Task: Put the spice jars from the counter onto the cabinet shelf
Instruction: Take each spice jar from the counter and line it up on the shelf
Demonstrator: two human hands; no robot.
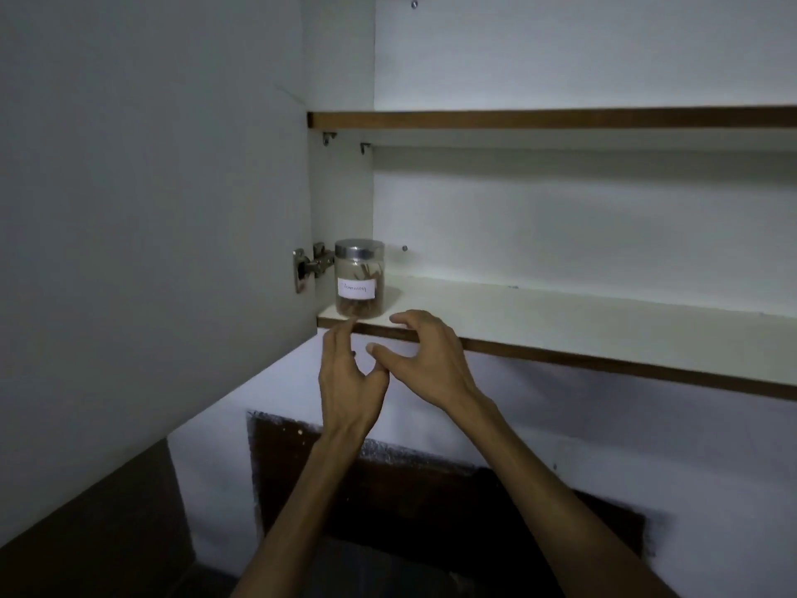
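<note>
The spice jar (359, 279) stands at the shelf's (560, 315) left end — both hands, left hand (350, 381) and right hand (425, 360), are near it, fingers loose, holding nothing.

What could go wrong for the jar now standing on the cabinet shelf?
The spice jar stands at the front left corner of the lower shelf, close to its edge. The left hand and right hand, both empty, hover just below; a stray knock might tip it off.

Domestic kitchen. Evidence: wall-mounted cabinet with open door (151, 209) on a metal hinge (308, 266), two wood-edged shelves (560, 321), and one labelled, metal-lidded spice jar (359, 279) holding brown sticks on the lower shelf.
</note>
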